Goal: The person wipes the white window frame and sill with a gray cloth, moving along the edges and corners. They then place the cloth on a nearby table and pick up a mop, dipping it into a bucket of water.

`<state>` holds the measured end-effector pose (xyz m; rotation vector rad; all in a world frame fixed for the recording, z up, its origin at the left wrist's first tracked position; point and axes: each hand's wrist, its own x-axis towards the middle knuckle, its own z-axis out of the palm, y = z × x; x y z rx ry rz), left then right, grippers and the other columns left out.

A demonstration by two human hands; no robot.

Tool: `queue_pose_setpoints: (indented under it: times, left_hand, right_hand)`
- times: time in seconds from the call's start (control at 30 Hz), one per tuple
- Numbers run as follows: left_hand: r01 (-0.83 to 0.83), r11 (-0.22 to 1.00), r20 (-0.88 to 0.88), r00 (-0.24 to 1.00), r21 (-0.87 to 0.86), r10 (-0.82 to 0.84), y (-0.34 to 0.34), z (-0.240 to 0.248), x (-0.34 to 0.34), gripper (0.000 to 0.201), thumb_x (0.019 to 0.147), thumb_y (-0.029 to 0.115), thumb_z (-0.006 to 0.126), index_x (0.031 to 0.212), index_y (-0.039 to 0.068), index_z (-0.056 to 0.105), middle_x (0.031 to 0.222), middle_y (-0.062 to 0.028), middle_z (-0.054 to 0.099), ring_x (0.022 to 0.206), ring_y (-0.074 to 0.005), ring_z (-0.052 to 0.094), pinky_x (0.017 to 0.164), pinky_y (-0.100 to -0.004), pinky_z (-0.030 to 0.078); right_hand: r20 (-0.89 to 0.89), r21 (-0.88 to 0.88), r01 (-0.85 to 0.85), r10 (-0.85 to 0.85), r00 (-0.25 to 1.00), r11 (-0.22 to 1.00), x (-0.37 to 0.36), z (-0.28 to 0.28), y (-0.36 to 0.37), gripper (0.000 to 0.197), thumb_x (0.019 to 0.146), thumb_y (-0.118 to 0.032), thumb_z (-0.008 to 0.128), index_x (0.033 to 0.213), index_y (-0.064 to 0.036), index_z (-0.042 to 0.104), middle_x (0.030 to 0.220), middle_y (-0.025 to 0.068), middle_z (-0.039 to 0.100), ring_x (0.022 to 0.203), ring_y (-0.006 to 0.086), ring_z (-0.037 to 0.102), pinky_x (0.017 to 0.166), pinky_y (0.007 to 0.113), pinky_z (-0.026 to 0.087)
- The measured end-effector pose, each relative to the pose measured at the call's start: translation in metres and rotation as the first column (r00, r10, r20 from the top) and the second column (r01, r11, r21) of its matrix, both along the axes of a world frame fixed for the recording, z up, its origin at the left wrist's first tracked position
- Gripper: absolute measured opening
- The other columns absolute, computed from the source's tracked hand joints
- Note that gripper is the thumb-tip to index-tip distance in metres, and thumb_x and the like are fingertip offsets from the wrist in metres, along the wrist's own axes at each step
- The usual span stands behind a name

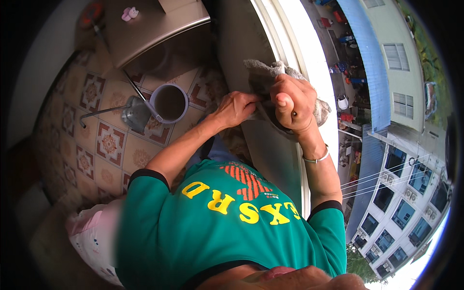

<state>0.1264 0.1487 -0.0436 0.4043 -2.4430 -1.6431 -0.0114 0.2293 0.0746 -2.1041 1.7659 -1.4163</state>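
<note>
While the right hand is clenched on a grey cloth at about one o'clock from the centre, by a white frame, the left hand reaches in from its eight o'clock side; its fingertips are partly hidden in shadow, so I cannot tell whether they grasp anything. Towards ten o'clock, a pale-rimmed bucket stands on patterned tiles, a dustpan at its nine o'clock side.

My green shirt has writing on its front. Big yellow letters go across it in a curve. Near them is a red-orange stripy picture, with tiny pale letters beside it. I can't read any signs on the buildings outside.
</note>
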Motion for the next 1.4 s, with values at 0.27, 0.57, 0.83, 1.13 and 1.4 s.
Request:
queue_pose_setpoints:
  times: [0.27, 0.57, 0.83, 1.13, 1.4]
  left_hand:
    - [-0.164, 0.983, -0.02, 0.986, -0.088, 0.163, -0.029, -0.006, -0.017, 0.03, 0.086, 0.011, 0.055, 0.114, 0.008, 0.065, 0.092, -0.0215, 0.067, 0.09, -0.0406, 0.064, 0.075, -0.0455, 0.051]
    - [0.473, 0.874, 0.11, 0.868, 0.111, -0.484, 0.109, -0.035, 0.018, 0.034, 0.081, 0.013, 0.058, 0.113, 0.01, 0.068, 0.099, -0.0185, 0.068, 0.092, -0.0367, 0.065, 0.078, -0.0438, 0.053]
    - [0.365, 0.93, -0.002, 0.931, 0.037, -0.365, 0.092, -0.038, 0.013, 0.019, 0.079, 0.016, 0.061, 0.092, 0.005, 0.07, 0.084, -0.0192, 0.067, 0.082, -0.0401, 0.064, 0.07, -0.0457, 0.052]
    - [-0.155, 0.988, -0.178, 0.972, 0.019, 0.156, -0.041, -0.058, -0.027, 0.015, 0.081, 0.01, 0.059, 0.091, 0.001, 0.066, 0.081, -0.0231, 0.064, 0.083, -0.0411, 0.064, 0.067, -0.045, 0.051]
    - [-0.51, 0.86, -0.218, 0.841, -0.017, 0.495, -0.148, -0.033, -0.063, 0.032, 0.09, 0.013, 0.058, 0.121, 0.005, 0.06, 0.108, -0.0191, 0.068, 0.102, -0.0325, 0.066, 0.084, -0.0362, 0.051]
  right_hand:
    - [0.13, 0.034, 0.055, -0.059, 0.99, 0.998, -0.013, -0.002, -0.037, 0.03, 0.096, -0.022, 0.055, 0.073, -0.0035, 0.053, 0.062, 0.0125, 0.049, 0.053, 0.034, 0.051, 0.048, 0.039, 0.04]
    - [0.141, 0.131, 0.288, -0.306, 0.942, 0.949, 0.081, 0.01, 0.174, 0.052, 0.104, -0.037, 0.038, 0.063, -0.0057, 0.047, 0.053, 0.0034, 0.042, 0.043, 0.0194, 0.045, 0.042, 0.03, 0.034]
    - [0.098, 0.209, 0.202, -0.226, 0.969, 0.957, 0.071, 0.017, 0.152, 0.044, 0.097, -0.041, 0.053, 0.069, -0.0063, 0.051, 0.059, 0.0036, 0.041, 0.046, 0.0189, 0.045, 0.041, 0.031, 0.034]
    - [0.098, -0.062, 0.055, -0.048, 0.994, 0.997, -0.001, 0.002, -0.045, 0.034, 0.094, -0.029, 0.061, 0.07, -0.0067, 0.054, 0.06, 0.0074, 0.047, 0.048, 0.0251, 0.05, 0.044, 0.033, 0.037]
    - [0.039, -0.216, 0.176, -0.172, 0.984, 0.96, -0.077, -0.005, -0.229, 0.014, 0.094, -0.011, 0.058, 0.09, 0.0, 0.065, 0.061, -0.0031, 0.051, 0.053, 0.0061, 0.043, 0.048, 0.024, 0.033]
